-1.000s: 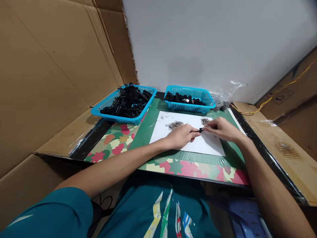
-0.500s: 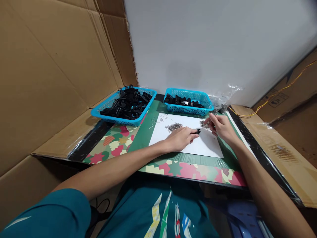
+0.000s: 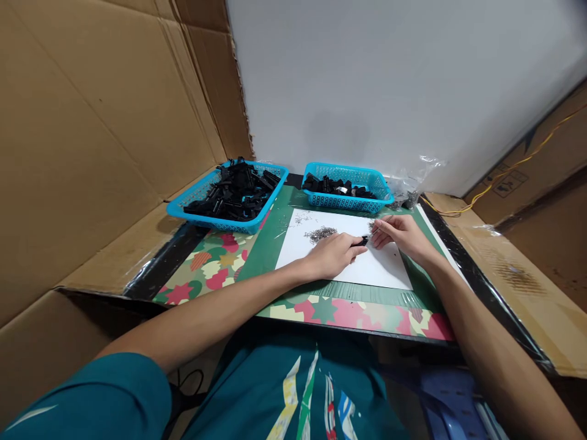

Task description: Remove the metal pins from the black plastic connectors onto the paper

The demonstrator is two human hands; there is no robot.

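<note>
My left hand (image 3: 337,255) rests on a white sheet (image 3: 302,260), its fingers closed on a small black plastic part (image 3: 362,241) that juts out past the fingertips. Right at the end of that part is my right hand (image 3: 398,236), thumb and fingers drawn together; anything between them is too small to make out. A heap of tiny metal pieces (image 3: 322,233) lies just beyond my left hand. A second small metal pile (image 3: 372,226) is mostly hidden behind my right fingers. Loose bits (image 3: 302,218) are scattered at the sheet's far left corner.
A blue basket (image 3: 250,227) heaped with black plastic parts stands at the left. Behind the sheet is a smaller blue basket (image 3: 346,201) with more black parts. A clear plastic bag (image 3: 410,186) sits beside it. Cardboard walls (image 3: 114,110) rise at the sides.
My right hand has moved left and slightly down from the far metal pile to the black plastic part. My left hand holds the part in nearly the same place.
</note>
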